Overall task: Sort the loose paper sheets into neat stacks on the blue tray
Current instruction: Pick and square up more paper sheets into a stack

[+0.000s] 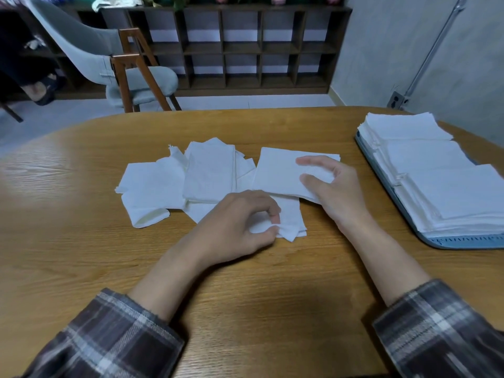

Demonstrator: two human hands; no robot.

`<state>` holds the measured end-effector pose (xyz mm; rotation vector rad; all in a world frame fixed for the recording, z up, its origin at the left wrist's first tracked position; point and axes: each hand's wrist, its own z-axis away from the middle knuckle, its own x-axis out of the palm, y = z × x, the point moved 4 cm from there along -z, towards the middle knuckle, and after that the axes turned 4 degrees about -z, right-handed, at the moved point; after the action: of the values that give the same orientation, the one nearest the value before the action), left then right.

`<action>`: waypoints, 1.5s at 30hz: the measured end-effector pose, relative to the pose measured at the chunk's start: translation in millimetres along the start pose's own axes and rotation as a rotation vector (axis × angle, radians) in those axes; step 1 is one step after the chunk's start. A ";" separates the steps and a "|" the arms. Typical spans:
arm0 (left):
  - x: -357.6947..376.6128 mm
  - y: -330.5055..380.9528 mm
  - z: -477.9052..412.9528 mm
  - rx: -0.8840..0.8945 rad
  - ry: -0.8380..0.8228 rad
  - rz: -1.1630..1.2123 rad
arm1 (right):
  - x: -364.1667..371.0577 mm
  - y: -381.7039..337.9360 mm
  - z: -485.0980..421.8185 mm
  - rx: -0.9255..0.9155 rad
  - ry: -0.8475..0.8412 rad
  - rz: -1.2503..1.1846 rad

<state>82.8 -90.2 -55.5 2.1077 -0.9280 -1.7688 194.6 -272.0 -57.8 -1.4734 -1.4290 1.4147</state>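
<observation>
From the head camera, the left hand (240, 222) pinches the near corner of a folded sheet (290, 216) at the middle of the table (81, 241). The right hand (335, 186) grips another sheet (275, 173) between thumb and fingers. Loose sheets (191, 181) lie mid-table. Stacks (436, 173) fill the blue tray (463, 240) at the right edge.

Left grip (240, 225): palm down, fingers curled, thumb and index finger pinching the corner of a folded sheet (290, 214). Right grip (336, 186): just beyond and right of the left grip, thumb and index finger extended over a flat sheet (275, 171), holding its edge. Both forearms are bare from plaid sleeves (114, 336) and converge toward the grips.
</observation>
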 end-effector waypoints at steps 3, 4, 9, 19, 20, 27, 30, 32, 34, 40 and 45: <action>-9.9 1.0 1.0 -0.070 0.119 0.124 | -0.4 -1.3 0.4 -0.011 -0.005 -0.006; -12.4 0.6 0.8 -0.091 0.164 0.169 | -0.3 -1.9 0.7 -0.014 -0.006 -0.006; -18.1 -7.2 0.4 -0.193 0.327 0.363 | 1.7 -3.4 1.5 -0.025 -0.010 0.034; -20.5 -14.9 -1.9 -0.251 0.370 0.432 | 12.5 -21.6 14.5 -0.142 -0.301 -0.095; -19.7 -13.7 -1.9 -0.248 0.365 0.454 | 15.1 -21.2 15.6 -0.133 -0.303 -0.099; -12.6 -8.5 -2.4 -0.260 0.261 0.475 | 9.9 -20.4 11.4 -0.071 -0.132 -0.191; -10.4 -12.2 -4.4 -0.301 0.222 0.453 | 5.2 -16.4 7.9 0.011 -0.052 -0.316; -16.5 -15.9 -4.1 -0.352 0.295 0.535 | 2.6 -12.5 5.2 0.061 -0.010 -0.381; -25.3 -17.8 -2.4 -0.393 0.391 0.619 | 1.6 -9.3 4.0 0.101 -0.007 -0.420; -41.4 -21.2 4.3 -0.383 0.606 0.612 | 8.5 -5.9 5.7 0.197 -0.136 -0.446; -41.5 -20.5 1.8 -0.371 0.477 0.614 | 17.1 -18.0 14.2 0.186 -0.346 -0.456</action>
<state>84.8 -49.1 -34.2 1.6486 -0.8899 -0.9832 173.5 -255.2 -48.4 -0.7451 -1.6562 1.4971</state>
